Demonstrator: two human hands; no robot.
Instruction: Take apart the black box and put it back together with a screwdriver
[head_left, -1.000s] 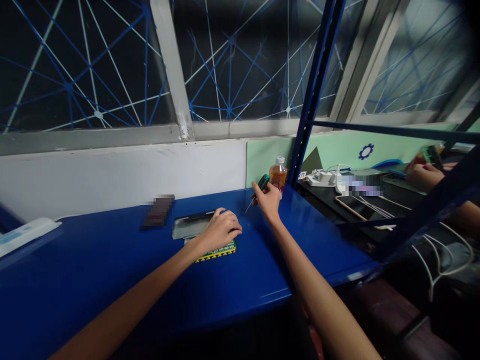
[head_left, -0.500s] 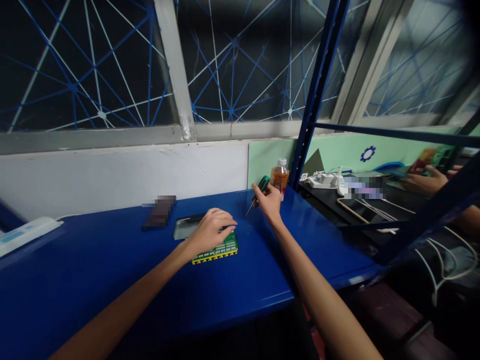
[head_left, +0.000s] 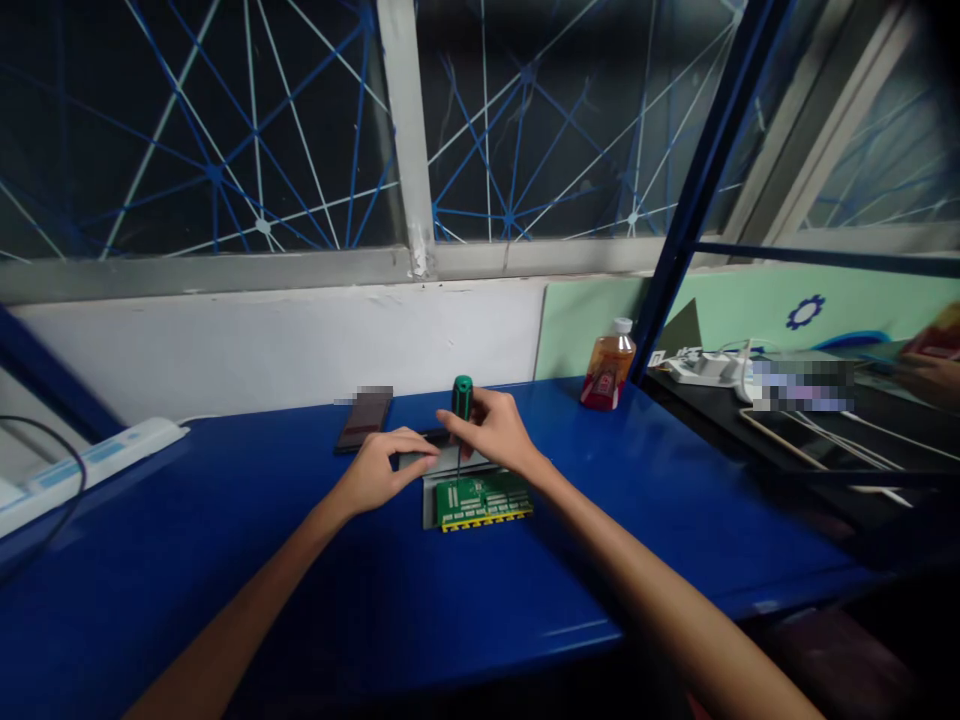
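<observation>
My right hand (head_left: 495, 430) is closed around a screwdriver (head_left: 463, 395) with a green and black handle. It is held upright, and its thin shaft points down at the back part of a green circuit board (head_left: 472, 495). Whether the tip touches the board is hard to tell. Yellow connectors line the board's front edge, and a grey metal base (head_left: 430, 508) shows under its left side. My left hand (head_left: 382, 470) is at the left end of a grey metal cover (head_left: 446, 460) behind the board. Its fingers and thumb reach rightward, slightly apart, with nothing visible held.
On the blue table (head_left: 337, 590) a dark phone-like slab (head_left: 365, 420) lies behind my left hand. A drink bottle (head_left: 609, 368) stands back right beside a blue post. A white power strip (head_left: 97, 465) lies at left. Another person's hand (head_left: 930, 375) shows at far right.
My right hand brought the screwdriver from beside the bottle leftward over the board and turned it upright. My left hand moved off the board to its left. The view swung right to left across the scene.
</observation>
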